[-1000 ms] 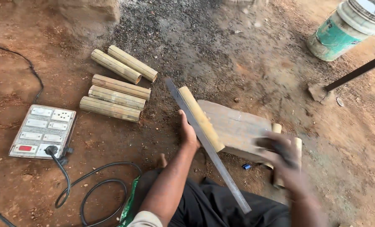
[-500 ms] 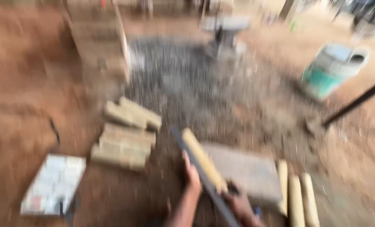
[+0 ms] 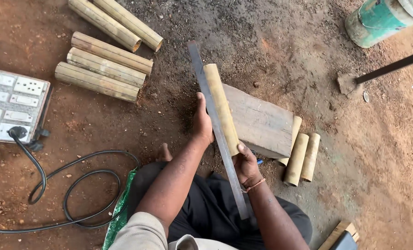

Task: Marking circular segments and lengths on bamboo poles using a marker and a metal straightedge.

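Ground: bare red earth (image 3: 382, 153), darkened with grit at the far middle.
Wooden block (image 3: 259, 125): laid flat at the centre, used as a rest under the work.
Bamboo stack (image 3: 102, 74): five cut lengths are piled far left; three more (image 3: 301, 155) lie just right of the block.
Switch board (image 3: 12, 104): set at the left edge, a black cable (image 3: 72, 194) looped near it.
Flat metal bar (image 3: 218, 129): laid lengthwise against the bamboo piece.
Bamboo piece (image 3: 221, 109): propped on the block's left edge.
Left hand (image 3: 202, 122): pressed against the bar, steadying it.
Right hand (image 3: 246, 166): clenched around the bamboo's near end.
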